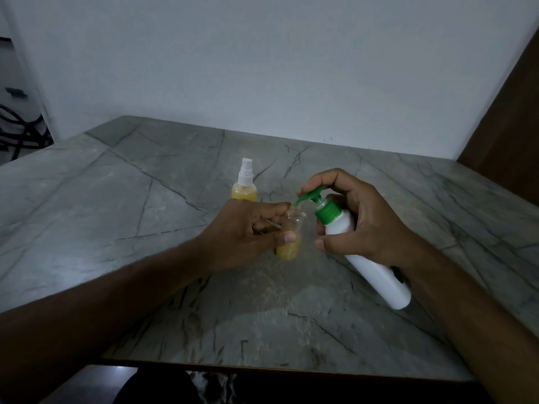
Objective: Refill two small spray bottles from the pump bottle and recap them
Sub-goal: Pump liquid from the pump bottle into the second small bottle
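Observation:
My right hand grips a white pump bottle with a green pump head. The bottle is tilted, and a finger presses on the pump top. Its nozzle points into the open neck of a small clear spray bottle, partly filled with yellow liquid. My left hand holds that small bottle and also what looks like its thin spray tube between the fingers. A second small spray bottle, full of yellow liquid, stands behind my left hand with its white spray cap on.
The grey marble table runs to a white wall at the back. Its front edge lies near the bottom of the view. A brown wooden panel stands at the right. Dark cables lie off the table at the far left.

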